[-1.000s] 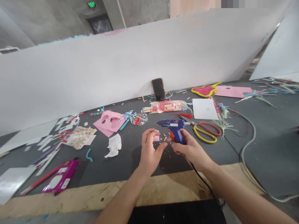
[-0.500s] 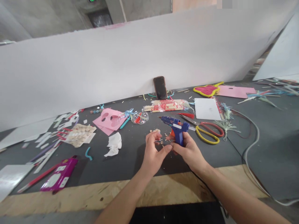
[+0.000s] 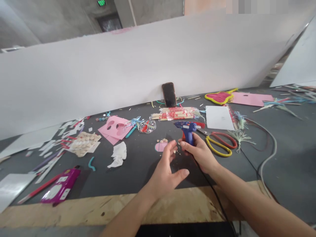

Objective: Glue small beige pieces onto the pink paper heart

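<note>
No word, brand or number can be made out anywhere on the counter (image 3: 138, 174) or behind it. High at the upper left, on the grey wall (image 3: 59, 16) beyond the white partition (image 3: 103, 69), a small sign (image 3: 101, 3) glows with bright green marks, too small and blurred to tell as letters or symbols. The blue glue gun (image 3: 189, 136) carries a pale oblong label (image 3: 186, 127) along its side, and the purple packet (image 3: 62, 185) at the lower left bears white printed patches, but the lettering on both is too small to read.
</note>
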Motion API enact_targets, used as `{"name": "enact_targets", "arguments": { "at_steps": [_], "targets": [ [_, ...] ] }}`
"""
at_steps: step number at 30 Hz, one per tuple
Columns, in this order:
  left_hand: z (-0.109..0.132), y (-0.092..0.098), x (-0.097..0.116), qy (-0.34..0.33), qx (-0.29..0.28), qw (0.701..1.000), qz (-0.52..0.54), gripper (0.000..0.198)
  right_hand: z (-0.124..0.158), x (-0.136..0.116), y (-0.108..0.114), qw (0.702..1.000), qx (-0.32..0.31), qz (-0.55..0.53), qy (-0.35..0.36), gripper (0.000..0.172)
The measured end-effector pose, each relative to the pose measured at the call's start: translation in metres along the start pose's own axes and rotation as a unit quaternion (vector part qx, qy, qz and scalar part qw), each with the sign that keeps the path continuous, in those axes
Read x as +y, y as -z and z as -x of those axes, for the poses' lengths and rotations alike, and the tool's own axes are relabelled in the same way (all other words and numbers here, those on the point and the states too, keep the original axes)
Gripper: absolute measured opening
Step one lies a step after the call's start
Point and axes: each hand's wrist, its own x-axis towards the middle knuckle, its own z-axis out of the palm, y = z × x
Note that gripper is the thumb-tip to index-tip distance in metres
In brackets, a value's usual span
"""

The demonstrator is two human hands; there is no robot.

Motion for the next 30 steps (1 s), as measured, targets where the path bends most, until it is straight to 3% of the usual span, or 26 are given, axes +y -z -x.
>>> {"name": "enact_targets", "arguments": {
  "at_steps": [9, 15, 20, 24, 30],
  "targets": [
    [-0.008, -0.021, -0.014, -0.058, 0.103, 0.975, -0.189, 0.073, 0.006, 0.007, 0.004, 0.994, -0.041, -0.08, -0.061, 0.04],
    [-0.01, -0.024, -0.012, -0.092, 0.101, 0.952, -0.273, 0.067, 0.01, 0.005, -0.002, 0.985, -0.069, -0.129, -0.088, 0.034],
    [-0.011, -0.019, -0.01, -0.094, 0.106, 0.948, -0.284, 0.067, 0.008, 0.007, 0.002, 0.989, -0.045, -0.118, -0.081, 0.031],
    [-0.005, 0.005, -0.007, -0.085, 0.132, 0.94, -0.303, 0.056, 0.002, 0.004, 0.009, 0.996, -0.003, -0.078, -0.052, 0.032],
    [0.023, 0.074, -0.018, -0.016, 0.202, 0.91, -0.363, 0.039, -0.007, -0.008, 0.025, 0.998, 0.052, -0.015, 0.012, 0.032]
  ]
}}
